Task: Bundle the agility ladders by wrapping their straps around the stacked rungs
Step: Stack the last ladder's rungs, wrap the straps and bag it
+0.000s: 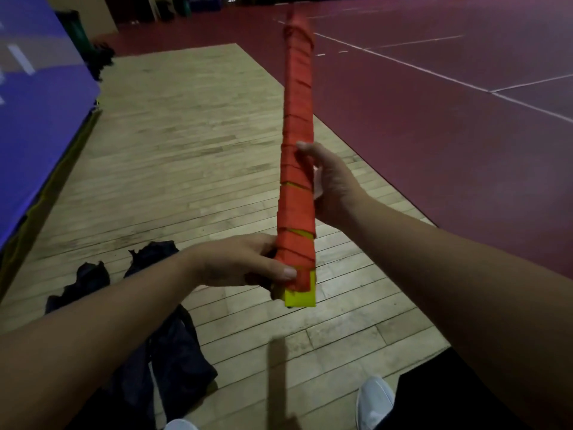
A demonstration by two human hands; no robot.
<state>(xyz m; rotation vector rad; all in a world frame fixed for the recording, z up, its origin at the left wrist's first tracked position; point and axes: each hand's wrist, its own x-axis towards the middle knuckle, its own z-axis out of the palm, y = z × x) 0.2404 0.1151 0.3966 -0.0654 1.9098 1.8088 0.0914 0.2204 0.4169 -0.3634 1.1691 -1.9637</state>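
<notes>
Between both hands, wrapped ladder bundle (296, 169) near-upright.

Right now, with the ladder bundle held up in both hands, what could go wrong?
The orange-red fabric strap leaves gaps over the stacked yellow plastic rungs near the left hand; those turns might unwind if that grip eases. The right hand holds mid-length, so the far end could sway.

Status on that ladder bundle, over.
Left hand grips the near end, right hand grips midway. Ladder bundle held up, orange strap wound along it. Nothing obstructing.
</notes>
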